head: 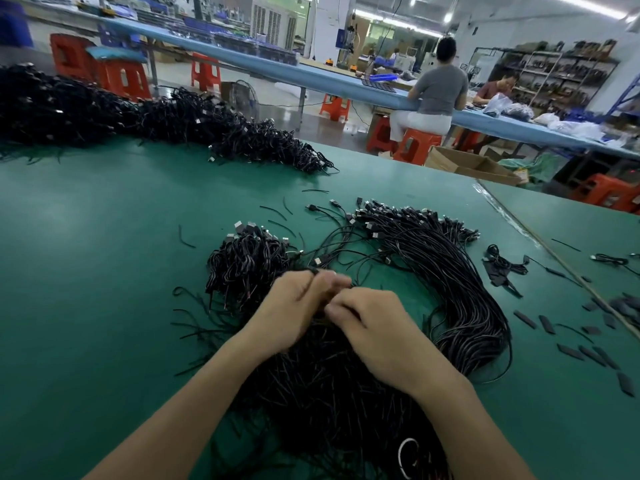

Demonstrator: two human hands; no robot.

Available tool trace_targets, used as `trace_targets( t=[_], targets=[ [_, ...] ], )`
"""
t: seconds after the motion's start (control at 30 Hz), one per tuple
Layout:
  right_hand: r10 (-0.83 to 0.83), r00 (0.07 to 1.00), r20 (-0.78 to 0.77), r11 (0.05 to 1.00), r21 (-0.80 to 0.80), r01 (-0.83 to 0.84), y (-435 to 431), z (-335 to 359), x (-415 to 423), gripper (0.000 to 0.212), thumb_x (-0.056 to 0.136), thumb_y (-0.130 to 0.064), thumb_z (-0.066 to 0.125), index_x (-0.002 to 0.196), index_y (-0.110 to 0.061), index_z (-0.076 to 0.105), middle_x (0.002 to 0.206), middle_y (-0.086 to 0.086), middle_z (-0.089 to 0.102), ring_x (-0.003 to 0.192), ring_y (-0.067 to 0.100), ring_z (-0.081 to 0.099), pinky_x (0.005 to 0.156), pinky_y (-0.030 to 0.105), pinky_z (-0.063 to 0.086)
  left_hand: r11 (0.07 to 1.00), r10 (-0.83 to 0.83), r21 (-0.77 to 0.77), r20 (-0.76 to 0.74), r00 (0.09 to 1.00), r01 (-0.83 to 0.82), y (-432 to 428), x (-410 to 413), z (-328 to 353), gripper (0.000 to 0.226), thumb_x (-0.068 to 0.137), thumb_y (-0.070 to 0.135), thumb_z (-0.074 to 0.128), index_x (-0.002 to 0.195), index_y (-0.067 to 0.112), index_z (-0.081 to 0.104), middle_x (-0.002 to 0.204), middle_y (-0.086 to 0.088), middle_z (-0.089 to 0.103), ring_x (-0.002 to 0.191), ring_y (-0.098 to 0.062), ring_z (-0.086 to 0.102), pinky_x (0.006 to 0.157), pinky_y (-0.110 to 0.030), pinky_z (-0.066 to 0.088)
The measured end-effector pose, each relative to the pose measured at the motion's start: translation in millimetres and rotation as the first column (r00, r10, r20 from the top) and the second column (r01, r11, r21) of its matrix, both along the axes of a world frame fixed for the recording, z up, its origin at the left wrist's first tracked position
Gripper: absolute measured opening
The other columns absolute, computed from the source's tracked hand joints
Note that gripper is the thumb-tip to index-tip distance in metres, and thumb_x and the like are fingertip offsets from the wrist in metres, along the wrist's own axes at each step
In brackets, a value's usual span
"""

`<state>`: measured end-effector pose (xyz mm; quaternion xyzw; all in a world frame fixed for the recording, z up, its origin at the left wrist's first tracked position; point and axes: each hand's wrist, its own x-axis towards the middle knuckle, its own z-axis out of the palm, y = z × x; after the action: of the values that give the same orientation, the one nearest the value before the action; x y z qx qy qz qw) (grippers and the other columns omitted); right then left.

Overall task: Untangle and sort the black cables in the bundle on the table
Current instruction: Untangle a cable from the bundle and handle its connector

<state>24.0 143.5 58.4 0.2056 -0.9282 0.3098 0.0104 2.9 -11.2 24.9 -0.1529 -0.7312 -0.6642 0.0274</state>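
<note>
Evidently midway: left hand (298,306) and right hand (375,329), fingers curled, pinched strands (314,270) above tangled bundle (311,393) at 6 o'clock; aligned cables (450,271) lay at 2 o'clock; most of bundle judged unsorted.

Tangled bundle (322,386): lay nearest on the table (86,271), under the left hand (294,306) and right hand (374,330).
Aligned cables (460,282): curved along its right.
Small clump (246,261): sat behind it, leftward.
Long heaps (138,116): far left.
Flat pieces (588,351), perhaps sleeves: scattered far right.

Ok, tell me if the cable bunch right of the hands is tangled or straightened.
Straightened: the cable bunch runs in one parallel curve, plugs gathered at its far end.
</note>
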Motion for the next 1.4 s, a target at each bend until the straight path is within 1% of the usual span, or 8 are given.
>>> trace_targets(
  t=[0.17, 0.37, 0.47, 0.63, 0.8, 0.97, 1.2, 1.4],
  targets=[
    [-0.113, 0.987, -0.114, 0.970, -0.229, 0.085, 10, 7, -2, 0.015, 0.085, -0.037, 0.074, 0.073, -0.030, 0.067, 0.074, -0.014, 0.063, 0.069, 0.006, 0.058, 0.063, 0.023, 0.047, 0.965, -0.231, -0.049, 0.304, 0.924, 0.258, -7, 9, 5, 0.065, 0.104, 0.052, 0.033, 0.057, 0.016, 0.063, 0.043, 0.000, 0.049, 0.033, -0.011, 0.039, 0.035, -0.017, 0.032],
    [-0.141, 0.990, 0.006, 0.908, -0.398, 0.132, 7, 7, -4, 0.023, 0.096, -0.035, 0.060, 0.077, -0.026, 0.070, 0.059, -0.005, 0.059, 0.051, 0.004, 0.044, 0.048, 0.027, 0.036, 0.585, -0.762, 0.649, 0.236, 0.603, 0.486, -20, 4, 14, 0.053, 0.098, 0.049, 0.052, 0.058, 0.015, 0.053, 0.042, 0.008, 0.039, 0.031, -0.001, 0.035, 0.031, -0.013, 0.027],
    [-0.112, 0.989, 0.092, 0.946, -0.295, 0.135, -4, 0, 1, 0.029, 0.102, -0.029, 0.053, 0.075, -0.032, 0.066, 0.058, -0.011, 0.058, 0.045, 0.000, 0.042, 0.046, 0.016, 0.031, 0.424, -0.741, 0.850, 0.127, 0.659, 0.313, -15, 1, 19, 0.038, 0.096, 0.038, 0.056, 0.071, 0.012, 0.068, 0.055, 0.004, 0.057, 0.041, -0.002, 0.052, 0.038, -0.014, 0.043],
    [0.015, 0.970, 0.244, 1.000, 0.014, -0.019, -14, -6, 9, 0.030, 0.104, -0.023, 0.042, 0.079, -0.023, 0.057, 0.074, 0.005, 0.065, 0.059, 0.028, 0.056, 0.058, 0.046, 0.048, 0.615, -0.277, 0.788, 0.244, 0.929, -0.023, -4, -14, 5, 0.045, 0.096, 0.034, 0.045, 0.106, 0.001, 0.073, 0.108, -0.016, 0.074, 0.096, -0.022, 0.073, 0.076, -0.025, 0.060],
    [0.075, 0.993, 0.093, 0.990, 0.116, -0.086, -4, 8, 7, 0.026, 0.099, -0.032, 0.054, 0.074, -0.029, 0.061, 0.071, -0.008, 0.060, 0.065, 0.010, 0.056, 0.067, 0.042, 0.051, 0.998, 0.035, 0.052, 0.091, 0.995, -0.040, 1, -10, -3, 0.037, 0.107, 0.020, 0.038, 0.101, 0.006, 0.072, 0.092, -0.006, 0.076, 0.085, -0.013, 0.073, 0.076, -0.024, 0.057],
    [-0.055, 0.995, -0.081, 0.992, -0.120, 0.046, 14, 18, 0, 0.015, 0.083, -0.040, 0.074, 0.073, -0.029, 0.070, 0.072, -0.013, 0.068, 0.073, 0.006, 0.065, 0.073, 0.036, 0.053, 0.959, -0.259, -0.042, 0.289, 0.922, 0.282, 2, 5, 11, 0.064, 0.106, 0.043, 0.033, 0.057, 0.018, 0.065, 0.047, 0.001, 0.054, 0.036, -0.011, 0.045, 0.037, -0.019, 0.036],
    [0.149, 0.978, 0.149, 0.844, -0.535, -0.047, 16, 13, -3, 0.012, 0.085, -0.019, 0.073, 0.077, -0.023, 0.066, 0.083, -0.007, 0.071, 0.077, 0.012, 0.065, 0.075, 0.035, 0.056, 0.844, -0.537, 0.244, 0.387, 0.750, 0.478, -12, 3, 16, 0.059, 0.098, 0.058, 0.042, 0.052, 0.021, 0.041, 0.043, 0.000, 0.045, 0.029, -0.007, 0.034, 0.030, -0.014, 0.025],
    [0.042, 0.998, 0.044, 0.907, -0.421, -0.019, 15, 9, -5, 0.018, 0.091, -0.014, 0.069, 0.077, -0.019, 0.060, 0.071, -0.004, 0.071, 0.064, 0.008, 0.065, 0.065, 0.026, 0.052, 0.968, -0.252, 0.074, 0.316, 0.915, 0.241, 1, 1, 10, 0.063, 0.102, 0.046, 0.041, 0.048, 0.014, 0.046, 0.055, -0.003, 0.055, 0.049, -0.012, 0.051, 0.052, -0.017, 0.043]
  ],
)
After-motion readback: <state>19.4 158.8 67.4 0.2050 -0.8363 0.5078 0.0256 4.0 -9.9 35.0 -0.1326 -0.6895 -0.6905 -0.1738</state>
